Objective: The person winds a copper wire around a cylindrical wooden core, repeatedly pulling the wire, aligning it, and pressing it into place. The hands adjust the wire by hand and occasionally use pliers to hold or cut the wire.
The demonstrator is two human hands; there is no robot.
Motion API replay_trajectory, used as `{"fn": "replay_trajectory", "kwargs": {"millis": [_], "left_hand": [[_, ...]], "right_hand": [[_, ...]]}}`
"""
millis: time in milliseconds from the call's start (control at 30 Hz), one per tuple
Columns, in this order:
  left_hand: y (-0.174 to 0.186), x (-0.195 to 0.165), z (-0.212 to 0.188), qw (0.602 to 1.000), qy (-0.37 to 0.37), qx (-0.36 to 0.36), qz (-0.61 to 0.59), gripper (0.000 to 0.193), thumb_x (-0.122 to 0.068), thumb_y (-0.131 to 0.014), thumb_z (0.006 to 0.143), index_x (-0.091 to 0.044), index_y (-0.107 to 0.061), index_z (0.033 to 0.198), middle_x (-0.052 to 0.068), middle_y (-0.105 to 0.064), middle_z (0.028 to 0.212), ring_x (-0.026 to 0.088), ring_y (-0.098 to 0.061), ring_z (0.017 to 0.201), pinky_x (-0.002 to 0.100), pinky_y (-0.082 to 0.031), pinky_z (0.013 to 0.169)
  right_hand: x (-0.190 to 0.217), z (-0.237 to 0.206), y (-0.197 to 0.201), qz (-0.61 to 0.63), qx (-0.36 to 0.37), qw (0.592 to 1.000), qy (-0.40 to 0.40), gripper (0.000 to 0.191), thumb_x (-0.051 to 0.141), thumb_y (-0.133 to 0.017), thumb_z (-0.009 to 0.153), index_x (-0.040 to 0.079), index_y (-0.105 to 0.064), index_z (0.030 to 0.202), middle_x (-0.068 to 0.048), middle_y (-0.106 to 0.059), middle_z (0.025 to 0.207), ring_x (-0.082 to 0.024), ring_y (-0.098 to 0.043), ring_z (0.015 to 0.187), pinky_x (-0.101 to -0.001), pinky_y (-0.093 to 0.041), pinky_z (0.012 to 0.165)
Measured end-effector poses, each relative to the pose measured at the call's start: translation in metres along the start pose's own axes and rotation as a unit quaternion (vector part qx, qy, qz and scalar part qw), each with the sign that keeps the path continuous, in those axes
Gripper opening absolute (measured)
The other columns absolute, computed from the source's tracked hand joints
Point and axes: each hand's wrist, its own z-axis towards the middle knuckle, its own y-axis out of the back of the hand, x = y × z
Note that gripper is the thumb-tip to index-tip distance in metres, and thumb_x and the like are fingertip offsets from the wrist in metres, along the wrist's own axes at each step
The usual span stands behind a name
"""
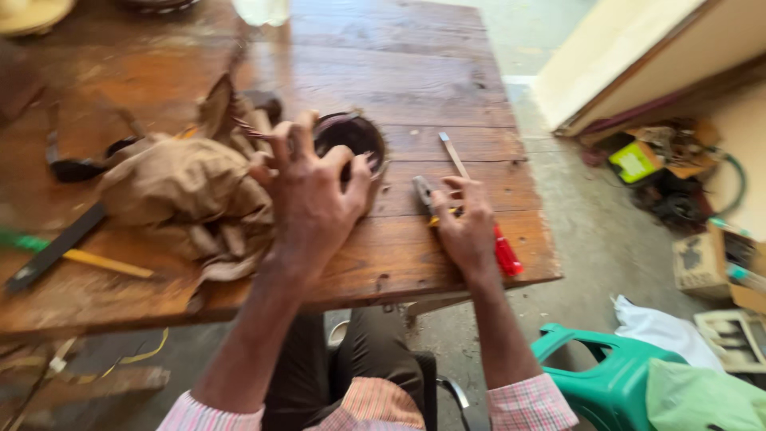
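Setting: worn plank workbench (447, 88) in a workshop, concrete floor on the right with a green plastic stool (594, 375) and loose clutter against the wall.

Far left: flat dark bar (52, 251) lying across a yellow-handled tool (104, 262); dark strap (76, 168) behind them.

Left of centre: crumpled brown cloth (171, 191), heaped, touching the round piece.

Centre: left hand (307, 195), fingers spread and curled over the near rim of a round dark hollow part (355, 144), a motor stator by the look of it, which rests on the bench just beyond the palm. Grip appears to be a steadying clamp, not a lift.

Right of centre: right hand (467, 227) lying on pliers (427, 199), red handles (505, 254) pointing toward the bench edge; fingers bent together over the tool, though whether they fully grasp it cannot be told. A thin flat metal strip (453, 153) lies just beyond.

Handling note: judged best to keep the round part pressed flat and steady, fingertips off the inner bore, and to seat the pliers fully in the palm before bringing their nose to it.
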Motion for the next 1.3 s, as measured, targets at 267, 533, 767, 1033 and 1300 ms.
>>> {"fn": "replay_trajectory", "kwargs": {"millis": [267,533,767,1033,1300], "left_hand": [[-0.016,0.023,0.037,0.981,0.147,0.099,-0.074,0.024,-0.037,-0.074,0.087,-0.013,-0.079,0.086,0.006,-0.057,0.14,0.031,-0.035,0.141,0.074,-0.004,0.118],[-0.011,0.014,0.041,0.986,0.095,0.136,-0.031,0.029,-0.041,-0.076,0.08,-0.016,-0.079,0.095,0.013,-0.053,0.141,0.036,-0.03,0.135,0.075,-0.004,0.106],[0.0,0.014,0.057,0.964,0.15,0.209,-0.073,0.027,-0.039,-0.074,0.078,-0.019,-0.082,0.095,0.001,-0.058,0.143,0.032,-0.028,0.142,0.067,-0.009,0.115],[-0.014,0.006,0.057,0.974,0.155,0.165,-0.012,0.035,-0.05,-0.074,0.078,-0.018,-0.08,0.09,0.005,-0.058,0.138,0.034,-0.029,0.139,0.071,-0.009,0.111],[-0.03,0.02,0.067,0.958,0.22,0.158,-0.098,0.025,-0.036,-0.064,0.085,-0.016,-0.078,0.088,0.007,-0.063,0.134,0.03,-0.039,0.136,0.071,-0.005,0.116]], "right_hand": [[0.004,-0.002,0.0,0.056,0.001,0.997,-0.059,0.044,0.023,-0.07,0.093,0.004,-0.06,0.131,-0.012,-0.071,0.107,-0.021,-0.072,0.088,-0.035,-0.058,0.07],[-0.007,-0.001,-0.003,0.055,0.021,0.997,-0.058,0.053,0.019,-0.069,0.097,0.008,-0.046,0.144,-0.012,-0.073,0.105,-0.021,-0.074,0.089,-0.0359,-0.062,0.069],[-0.008,-0.002,-0.003,0.082,0.022,0.994,-0.073,0.061,0.019,-0.068,0.096,0.011,-0.038,0.148,-0.012,-0.073,0.101,-0.021,-0.075,0.082,-0.0354,-0.063,0.066],[-0.005,-0.001,-0.003,0.08,0.033,0.994,-0.073,0.06,0.019,-0.067,0.096,0.01,-0.039,0.148,-0.012,-0.075,0.099,-0.021,-0.076,0.081,-0.0361,-0.064,0.068],[-0.009,-0.001,-0.004,0.081,0.032,0.993,-0.074,0.06,0.021,-0.067,0.096,0.01,-0.038,0.147,-0.014,-0.075,0.098,-0.023,-0.076,0.081,-0.0362,-0.064,0.067]]}}
